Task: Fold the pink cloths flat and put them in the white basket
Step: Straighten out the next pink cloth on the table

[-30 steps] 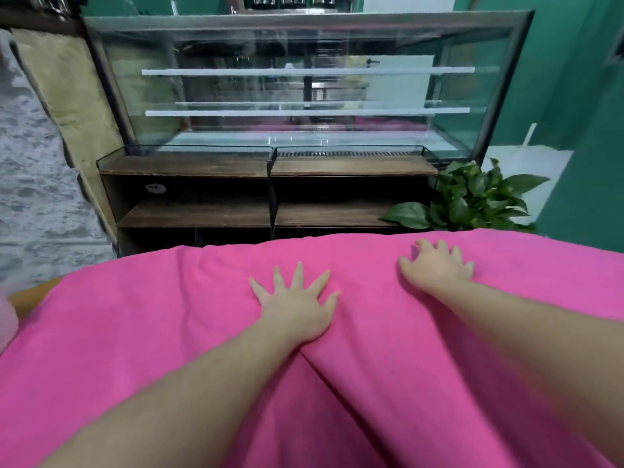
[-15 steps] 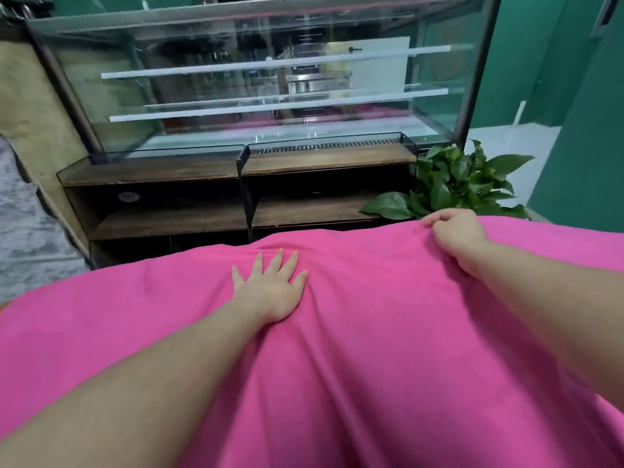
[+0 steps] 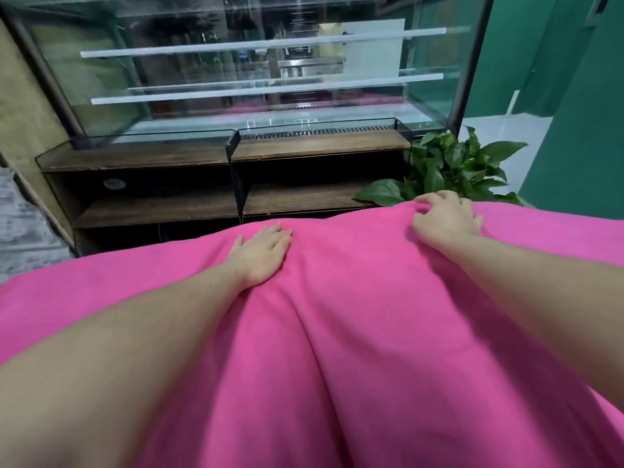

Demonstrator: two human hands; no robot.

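A large pink cloth (image 3: 371, 332) is spread out and fills the lower half of the view, with soft ridges running toward me between my arms. My left hand (image 3: 261, 253) lies flat on it near its far edge, fingers straight and close together. My right hand (image 3: 444, 219) sits at the far edge to the right, its fingers curled down into the fabric and bunching the edge. No white basket is in view.
Behind the cloth stands a dark wooden shelf unit (image 3: 236, 184) with a glass display case (image 3: 270, 69) on top. A green leafy plant (image 3: 452, 170) is just beyond my right hand. Green walls (image 3: 574, 113) close the right side.
My left hand slid forward toward the far edge and its spread fingers came together. My right hand moved up to the far edge and curled from flat into a grip on the fabric.
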